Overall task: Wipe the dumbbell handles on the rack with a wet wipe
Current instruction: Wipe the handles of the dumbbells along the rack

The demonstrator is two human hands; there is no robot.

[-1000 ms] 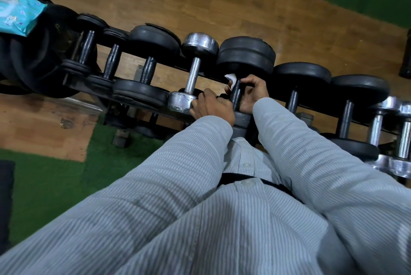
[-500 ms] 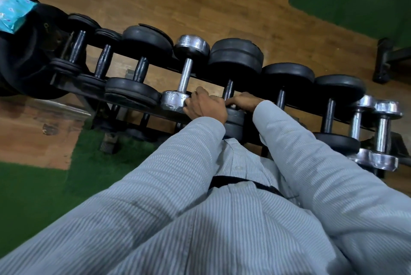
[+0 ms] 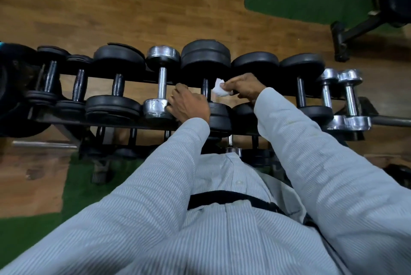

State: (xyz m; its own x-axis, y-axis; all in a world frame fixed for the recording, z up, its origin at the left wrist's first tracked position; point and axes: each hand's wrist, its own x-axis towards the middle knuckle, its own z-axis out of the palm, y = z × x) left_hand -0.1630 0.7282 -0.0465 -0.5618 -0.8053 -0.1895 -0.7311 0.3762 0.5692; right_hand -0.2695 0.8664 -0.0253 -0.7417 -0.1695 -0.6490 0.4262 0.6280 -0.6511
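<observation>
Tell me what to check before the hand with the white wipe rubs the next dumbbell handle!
1. Wipe in hand: ok. The right hand pinches the wet wipe.
2. Wipe on a handle: not ok. It sits beside the big black dumbbell's handle, not wrapped around it.
3. Dumbbell held steady: ok. The left hand rests between the chrome dumbbell and that black one.
4. Next handle to the right free: cannot tell. The right hand and sleeve hide it.
5. Wipe still wet or clean: cannot tell.
6. Dumbbells seated on the rack: ok.
</observation>
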